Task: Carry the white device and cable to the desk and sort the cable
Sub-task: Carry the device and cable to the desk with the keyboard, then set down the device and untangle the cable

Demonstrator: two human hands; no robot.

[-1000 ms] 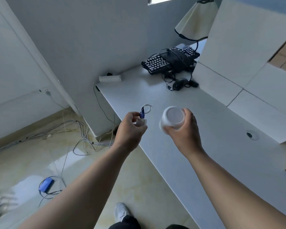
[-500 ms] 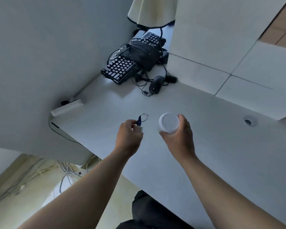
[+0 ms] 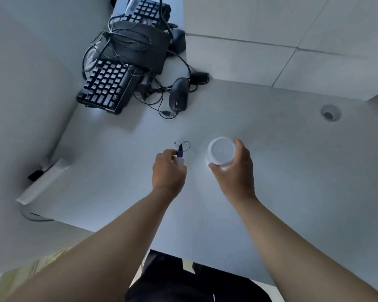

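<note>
Head view, both bare arms reach over the pale grey desk top (image 3: 282, 171). Right hand (image 3: 235, 171), frame centre-right, fingers wrapped round a white round plastic device (image 3: 220, 151), flat face up; whether it touches the desk is unclear. Left hand (image 3: 169, 171), just left of it, closed on a small white plug with a blue connector and thin looped cable (image 3: 181, 151) sticking out above the knuckles. Upper left of frame: black keyboard (image 3: 106, 86), black mouse (image 3: 179, 94), tangled black wires. Round cable hole (image 3: 330, 113) at right.
</note>
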